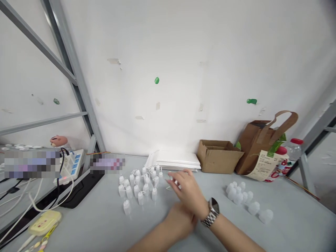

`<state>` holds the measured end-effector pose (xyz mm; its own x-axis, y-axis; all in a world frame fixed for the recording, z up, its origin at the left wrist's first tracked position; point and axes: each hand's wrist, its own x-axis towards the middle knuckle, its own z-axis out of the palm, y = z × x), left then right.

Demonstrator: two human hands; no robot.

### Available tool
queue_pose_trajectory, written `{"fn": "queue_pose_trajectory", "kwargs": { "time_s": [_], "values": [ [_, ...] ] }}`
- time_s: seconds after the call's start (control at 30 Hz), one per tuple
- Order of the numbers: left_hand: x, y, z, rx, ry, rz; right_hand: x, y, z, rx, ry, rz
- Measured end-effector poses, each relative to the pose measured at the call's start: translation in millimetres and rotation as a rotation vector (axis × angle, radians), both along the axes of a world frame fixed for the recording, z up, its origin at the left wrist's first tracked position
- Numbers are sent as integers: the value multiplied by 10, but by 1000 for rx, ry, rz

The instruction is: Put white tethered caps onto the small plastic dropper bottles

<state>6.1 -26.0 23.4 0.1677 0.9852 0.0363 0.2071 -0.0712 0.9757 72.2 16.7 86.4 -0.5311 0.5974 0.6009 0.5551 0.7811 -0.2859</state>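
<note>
1. Biggest thing is the white wall [178,42] at the far side, with the grey table [99,217] in front, its near edge cut off.
2. Grey metal frame [81,84] on the left, also running out of view.
3. Brown paper bag [253,147], far right. A paper slip [262,164] and a red-capped bottle [294,150] are by it, the bottle partly covered, print too small to read.
4. Open cardboard box [222,161] just left of the bag, can't see its bottom. White stack [173,160] left of that, no clue how many layers.
5. Right hand [187,187], watch on the wrist: thumb and fingers narrowly apart around something white and mostly hidden. Can't tell if it's actually gripped.
6. Left hand [181,220] is nearer, lower, partly behind the right wrist. Fingers hidden, so can't tell if it's open, closed or holding anything.
7. Power strip [70,166] and cables far left; pixelated patches there hide whatever's underneath.
8. Small white bottles [141,198], mostly upright, grouped left of the hands; the back ones overlap, so no honest count.
9. Cloudy white pieces [253,208] on the right, blurry outlines.
</note>
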Motion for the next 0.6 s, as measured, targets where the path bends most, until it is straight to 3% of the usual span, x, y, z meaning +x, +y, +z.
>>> {"fn": "queue_pose_trajectory", "kwargs": {
  "time_s": [0.1, 0.17, 0.3, 0.37, 0.47, 0.6],
  "values": [
    [-5, 38, 67, 117, 304, -3, 465, 98, -28, -16, -20, -193],
    [-39, 74, 133, 110, 376, 92, 863, 193, -81, -10, -79, -379],
    [-165, 162, 240, 56, 324, 331, 1663, 316, -183, -63, -232, -631],
    [-221, 195, 269, 40, 298, 368, 1952, 318, -225, -126, -270, -699],
    [-249, 212, 278, 62, 368, 374, 2173, 273, -298, -164, -298, -688],
    [-207, 213, 212, 122, 526, 311, 2194, 216, -397, -140, -307, -689]
  ]
}}
